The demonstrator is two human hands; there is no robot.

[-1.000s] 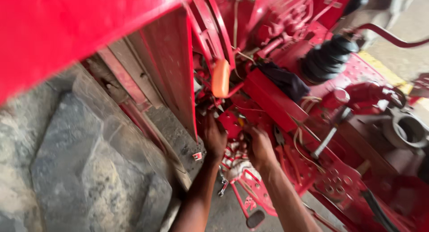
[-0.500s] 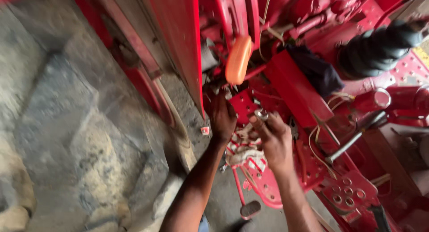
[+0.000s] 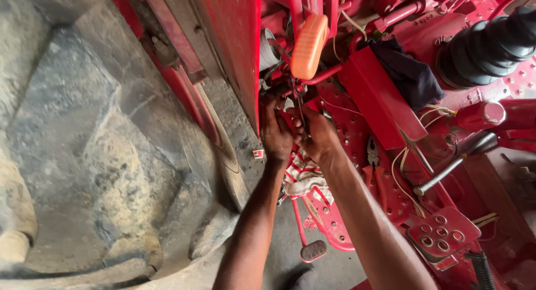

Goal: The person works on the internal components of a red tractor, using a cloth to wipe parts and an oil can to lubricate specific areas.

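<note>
- Working close together, left hand (image 3: 276, 134) and right hand (image 3: 317, 134) now sit tighter at red linkage (image 3: 290, 89) under orange knob (image 3: 308, 46).
- Grip: both closed there; what's held, cannot tell.
- Striped rag (image 3: 304, 178) lies below.

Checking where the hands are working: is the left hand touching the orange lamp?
Apart. The head view shows the left hand low, with red metal visible between it and the orange lamp.

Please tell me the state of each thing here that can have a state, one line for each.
left hand: closed, fingers curled against the red machine
right hand: closed around a thin dark part, which cannot be identified
orange lamp: unlit, tilted
striped rag: crumpled under the wrists
dark cloth: bunched on the red box
pliers: lying flat, unheld
</note>
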